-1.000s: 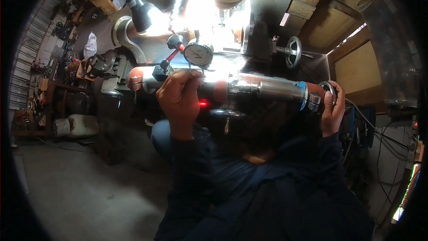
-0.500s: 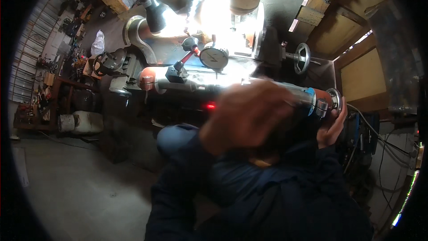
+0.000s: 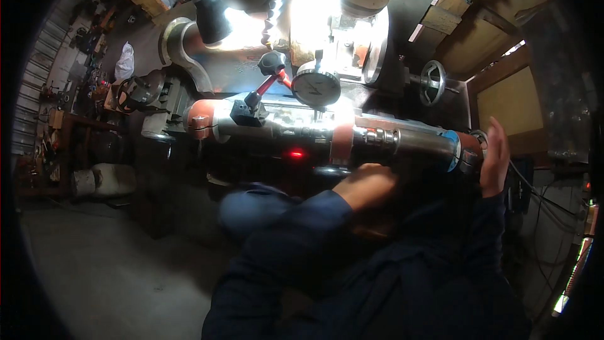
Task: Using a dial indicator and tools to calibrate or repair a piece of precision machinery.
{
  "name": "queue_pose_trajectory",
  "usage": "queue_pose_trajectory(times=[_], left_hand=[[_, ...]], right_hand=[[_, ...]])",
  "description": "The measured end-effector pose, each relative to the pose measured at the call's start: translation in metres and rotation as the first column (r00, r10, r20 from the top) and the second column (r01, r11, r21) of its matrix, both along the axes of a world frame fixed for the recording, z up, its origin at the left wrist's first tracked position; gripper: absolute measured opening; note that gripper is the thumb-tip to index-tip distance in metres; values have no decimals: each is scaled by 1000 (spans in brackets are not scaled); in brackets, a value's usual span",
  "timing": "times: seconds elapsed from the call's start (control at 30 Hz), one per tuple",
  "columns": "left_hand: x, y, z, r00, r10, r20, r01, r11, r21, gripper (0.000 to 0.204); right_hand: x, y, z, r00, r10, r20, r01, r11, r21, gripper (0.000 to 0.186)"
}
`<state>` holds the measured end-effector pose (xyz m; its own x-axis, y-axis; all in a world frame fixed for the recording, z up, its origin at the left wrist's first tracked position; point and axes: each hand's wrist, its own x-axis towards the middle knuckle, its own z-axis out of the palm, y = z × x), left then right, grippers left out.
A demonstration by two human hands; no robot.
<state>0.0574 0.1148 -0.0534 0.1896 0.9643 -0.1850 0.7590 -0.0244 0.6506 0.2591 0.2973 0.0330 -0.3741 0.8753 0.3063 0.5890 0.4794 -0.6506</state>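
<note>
My left hand (image 3: 368,186) is a slightly blurred fist just on the near side of a grinding machine. What it holds, if anything, is hidden; a shiny metal rod (image 3: 332,171) shows beside it. At the machine's right end, my right hand (image 3: 496,161) is open, fingers straight and upright against a small metal handwheel (image 3: 479,139), mostly covered by the hand. Between them runs a long metal shaft (image 3: 425,142) with a blue ring (image 3: 452,150). A round dial gauge (image 3: 316,86) stands above the shaft on a red-armed holder (image 3: 270,82) with a black block base (image 3: 246,113).
A bright lamp glares behind the gauge, beside a black lamp head (image 3: 212,16). Another handwheel (image 3: 433,83) stands at the back right. To the left are a machine vise (image 3: 167,98) and a pale canister (image 3: 113,179). Cables hang at the right.
My left hand has come down and nearer to me, uncovering the shaft's middle. My right hand's fingers have straightened from round the handwheel. The view has shifted slightly.
</note>
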Motion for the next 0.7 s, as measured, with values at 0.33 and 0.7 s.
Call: queue_pose_trajectory(times=[0.33, 0.7], left_hand=[[-6, 4, 13, 998, 42, 53, -35, 990, -135, 22], [-4, -1, 8, 986, 125, 112, -107, 982, -158, 25]], right_hand=[[0, -34, -37, 974, -110, -198, 159, 954, 255, 46], [-1, -32, -45, 972, -112, -206, 174, 932, 316, 47]])
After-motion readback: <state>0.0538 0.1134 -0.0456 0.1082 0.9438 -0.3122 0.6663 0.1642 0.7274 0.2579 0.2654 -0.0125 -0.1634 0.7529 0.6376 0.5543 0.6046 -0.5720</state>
